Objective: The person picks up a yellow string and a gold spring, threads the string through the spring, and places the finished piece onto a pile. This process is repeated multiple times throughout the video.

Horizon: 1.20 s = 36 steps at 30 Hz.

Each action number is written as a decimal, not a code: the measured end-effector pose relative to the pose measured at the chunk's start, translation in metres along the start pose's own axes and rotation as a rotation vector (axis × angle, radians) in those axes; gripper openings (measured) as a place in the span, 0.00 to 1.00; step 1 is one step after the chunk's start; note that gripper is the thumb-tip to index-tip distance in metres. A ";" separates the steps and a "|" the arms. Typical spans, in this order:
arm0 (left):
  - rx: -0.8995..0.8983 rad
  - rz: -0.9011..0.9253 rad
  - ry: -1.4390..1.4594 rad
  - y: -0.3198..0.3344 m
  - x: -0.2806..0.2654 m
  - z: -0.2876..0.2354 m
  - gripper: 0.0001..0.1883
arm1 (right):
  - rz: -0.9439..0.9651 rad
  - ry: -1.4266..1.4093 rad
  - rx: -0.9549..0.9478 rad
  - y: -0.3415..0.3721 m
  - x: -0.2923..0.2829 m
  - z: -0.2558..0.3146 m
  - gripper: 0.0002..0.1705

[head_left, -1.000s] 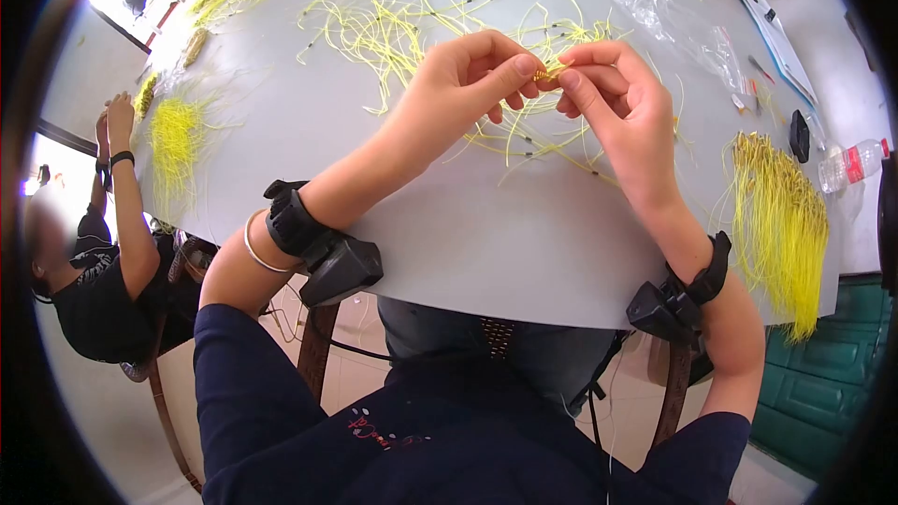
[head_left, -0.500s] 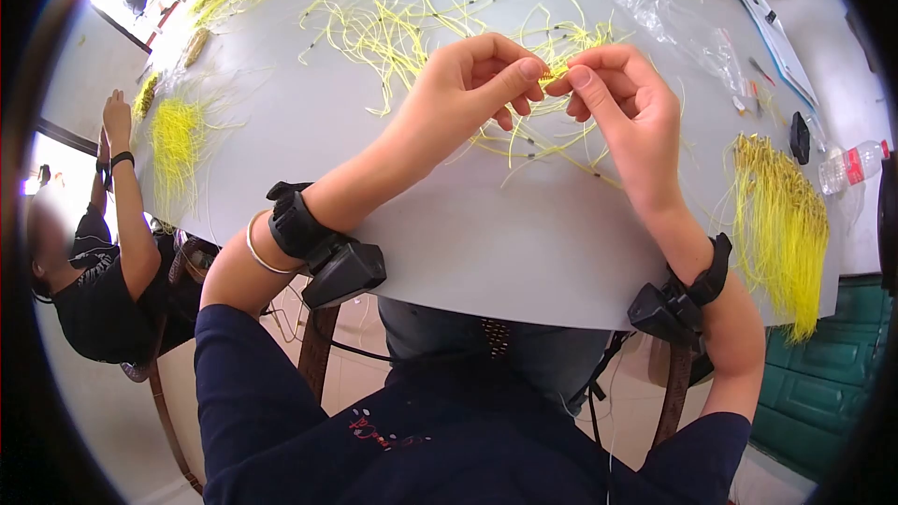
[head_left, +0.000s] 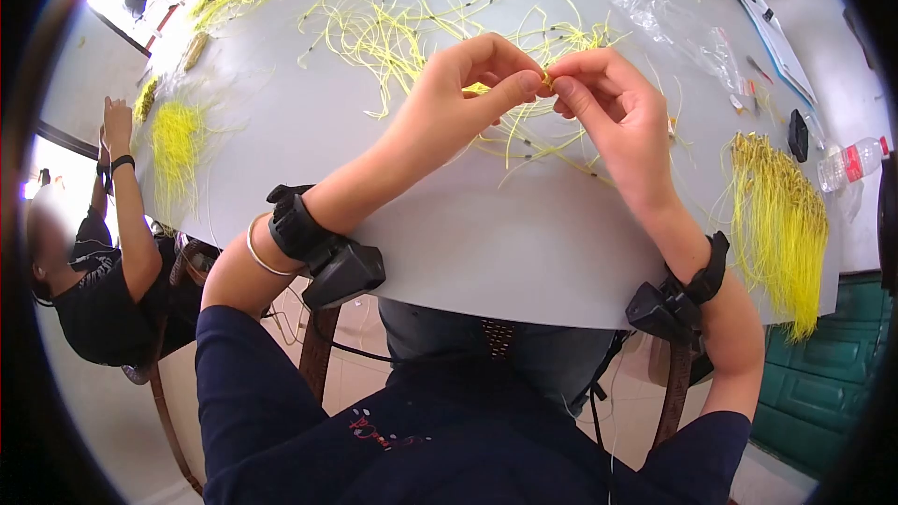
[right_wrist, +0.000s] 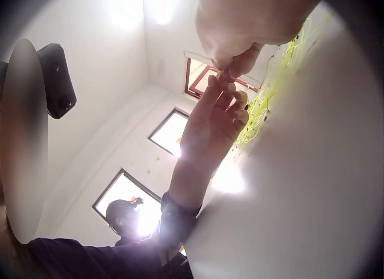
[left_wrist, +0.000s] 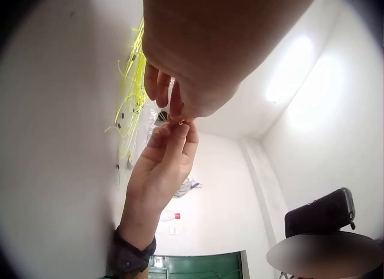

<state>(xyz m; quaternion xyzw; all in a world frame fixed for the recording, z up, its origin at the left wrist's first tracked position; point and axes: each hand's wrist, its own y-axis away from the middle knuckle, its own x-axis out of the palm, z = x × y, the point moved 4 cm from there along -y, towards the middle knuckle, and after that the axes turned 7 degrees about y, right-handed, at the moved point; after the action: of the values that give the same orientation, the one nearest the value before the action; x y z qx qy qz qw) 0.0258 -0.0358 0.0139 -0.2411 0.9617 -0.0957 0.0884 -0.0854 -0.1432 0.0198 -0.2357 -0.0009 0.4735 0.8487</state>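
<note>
Above the table, my two hands meet fingertip to fingertip in the head view. My left hand [head_left: 458,84] pinches a small gold-coloured piece [head_left: 546,81] between thumb and index finger. From the other side, my right hand [head_left: 625,122] pinches the same piece. Most of it is hidden by the fingertips; only a glint of gold [left_wrist: 181,122] shows in the left wrist view. Loose yellow cords [head_left: 388,42] with small dark bits on them lie spread on the table behind and below the hands.
A thick bundle of gold-topped yellow cords [head_left: 781,224] lies at the right table edge, near a water bottle [head_left: 853,165]. Beyond the hands lie a clear plastic bag [head_left: 678,33] and a clipboard [head_left: 772,37]. Another yellow bundle [head_left: 176,145] lies left, where another person [head_left: 103,290] sits.
My fingertips have drawn closer together around the gold-coloured piece, so less of it shows. The right hand has shifted slightly left; the forearms stay nearly where they were.
</note>
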 end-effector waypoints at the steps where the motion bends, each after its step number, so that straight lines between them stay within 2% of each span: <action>1: 0.028 -0.005 -0.040 0.000 0.000 0.000 0.11 | 0.008 0.005 -0.009 0.000 0.000 -0.001 0.03; 2: 0.028 -0.004 -0.041 0.000 -0.001 0.001 0.11 | 0.017 0.009 -0.017 0.000 0.001 -0.001 0.03; 4: 0.156 -0.037 -0.295 0.000 -0.002 -0.003 0.10 | 0.016 0.013 -0.015 0.000 0.001 -0.002 0.03; 10: 0.327 -0.058 -0.435 0.003 0.002 -0.015 0.09 | 0.040 0.046 0.023 0.002 0.003 -0.005 0.03; 17: 0.306 -0.019 -0.427 0.000 -0.004 -0.015 0.07 | 0.059 0.024 0.035 0.001 0.005 -0.004 0.04; 25: 0.169 -0.159 -0.191 0.000 -0.010 -0.009 0.08 | 0.067 0.002 0.077 0.002 0.005 -0.005 0.05; 32: 0.083 -0.097 -0.055 -0.001 -0.008 -0.005 0.08 | 0.170 -0.016 0.225 0.003 0.006 -0.001 0.07; 36: 0.107 -0.061 -0.072 0.000 -0.006 -0.006 0.08 | 0.170 -0.027 0.207 0.006 0.010 -0.002 0.07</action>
<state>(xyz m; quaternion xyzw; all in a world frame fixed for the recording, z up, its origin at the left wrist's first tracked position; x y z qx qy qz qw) 0.0301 -0.0321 0.0201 -0.2685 0.9436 -0.1409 0.1329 -0.0848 -0.1336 0.0133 -0.1398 0.0564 0.5442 0.8253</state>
